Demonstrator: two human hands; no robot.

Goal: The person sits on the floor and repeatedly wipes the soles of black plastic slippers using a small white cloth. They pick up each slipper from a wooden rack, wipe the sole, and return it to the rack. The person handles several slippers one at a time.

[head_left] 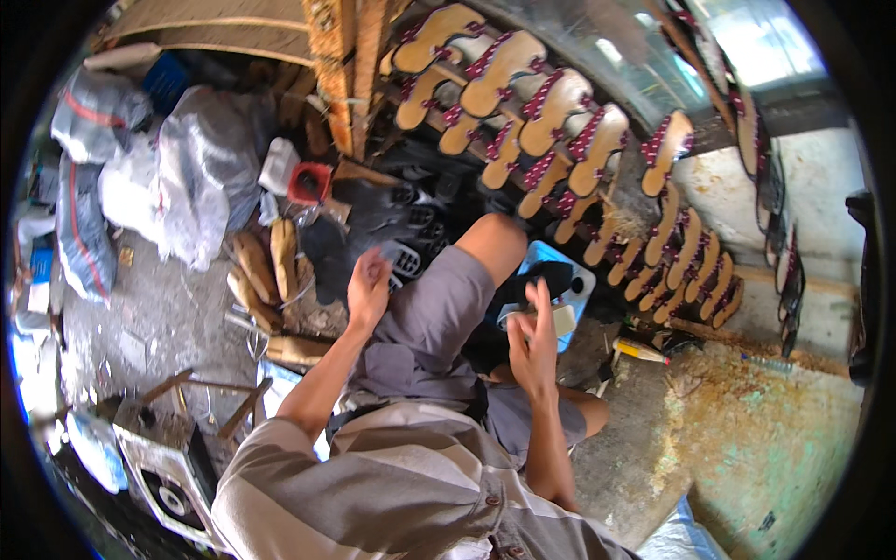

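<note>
From where I stand, both hands are up over the lap of the seated person, 1 on each side of the raised knee [495,245]. The left hand [367,283] hangs over the thigh, its fingers bent and blurred; I cannot tell whether anything is pinched there. The right hand [534,347] has its fingers long and parted, with nothing clearly gripped. Just past it is the blue tray [582,303], with a black piece [551,275] and a pale block [565,320] over it; whether the block touches the right fingers I cannot make out.

I judge this a moment between 2 handlings, with neither hand pressing on a thing. Any next move would call for steadying the black piece with 1 hand and bringing the other to it, clear of the block.

Room is uneven. The knee stands between the hands and crowds the tray's near left edge. Ahead, the dark heap [411,210] lies close beyond the left hand, with wood forms [283,257] to its left. Beyond the tray, rows of sandals [504,75] with dotted straps run down to the right, so a long forward reach could brush them. The freest space is the floor [616,434] at the right elbow, past a yellow tube [641,350].
</note>
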